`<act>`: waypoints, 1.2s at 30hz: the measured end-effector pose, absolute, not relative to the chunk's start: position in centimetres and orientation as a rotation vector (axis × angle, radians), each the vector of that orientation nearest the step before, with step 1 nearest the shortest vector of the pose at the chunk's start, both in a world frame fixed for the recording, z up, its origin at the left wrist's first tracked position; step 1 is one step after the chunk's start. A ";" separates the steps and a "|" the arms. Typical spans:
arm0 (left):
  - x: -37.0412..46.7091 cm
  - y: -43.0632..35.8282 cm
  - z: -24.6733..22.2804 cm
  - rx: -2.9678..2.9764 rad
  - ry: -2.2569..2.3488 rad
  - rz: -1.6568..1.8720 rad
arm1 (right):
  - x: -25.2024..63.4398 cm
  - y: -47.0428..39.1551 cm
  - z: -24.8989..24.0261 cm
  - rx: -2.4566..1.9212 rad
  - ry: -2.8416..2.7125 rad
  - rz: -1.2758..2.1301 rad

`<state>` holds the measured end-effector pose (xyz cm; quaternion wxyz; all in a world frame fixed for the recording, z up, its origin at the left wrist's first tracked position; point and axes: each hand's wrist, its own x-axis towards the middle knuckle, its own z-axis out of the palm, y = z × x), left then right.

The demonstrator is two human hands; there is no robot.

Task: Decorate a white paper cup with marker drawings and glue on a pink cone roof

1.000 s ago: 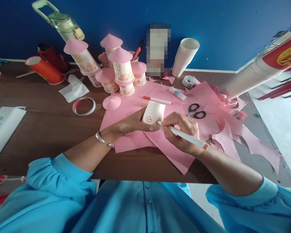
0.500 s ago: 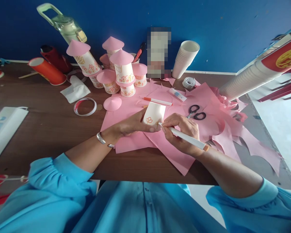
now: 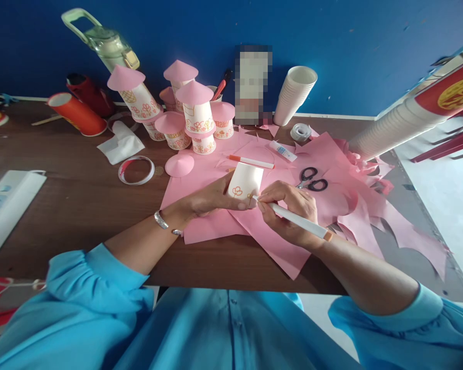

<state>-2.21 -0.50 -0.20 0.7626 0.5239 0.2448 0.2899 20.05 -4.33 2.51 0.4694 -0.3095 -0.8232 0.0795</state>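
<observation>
Marker (image 3: 301, 221) aimed at cup (image 3: 245, 177)

Your left hand (image 3: 216, 196) grasps the cup over pink paper (image 3: 206, 228); just right, your right hand (image 3: 293, 198) pinches the marker, its long axis slanting up-left toward the cup's lower edge, contact unconfirmed

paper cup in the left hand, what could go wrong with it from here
The left hand holds the paper cup with its thumb close below the flower drawing, so it might smudge it if the ink is wet. The marker in the right hand has its tip low on the curved side, where it could slip and leave a stray line.
</observation>
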 end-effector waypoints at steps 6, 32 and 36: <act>-2.1 -0.6 0.1 1.130 0.508 0.632 | 20.0 -4.3 2.5 -0.763 -2.022 0.189; -2.1 -0.7 0.2 1.169 0.519 0.599 | 20.0 -4.3 2.5 -0.809 -1.989 0.149; -2.1 -0.7 0.0 1.144 0.510 0.602 | 19.9 -4.3 2.5 -0.811 -1.981 0.164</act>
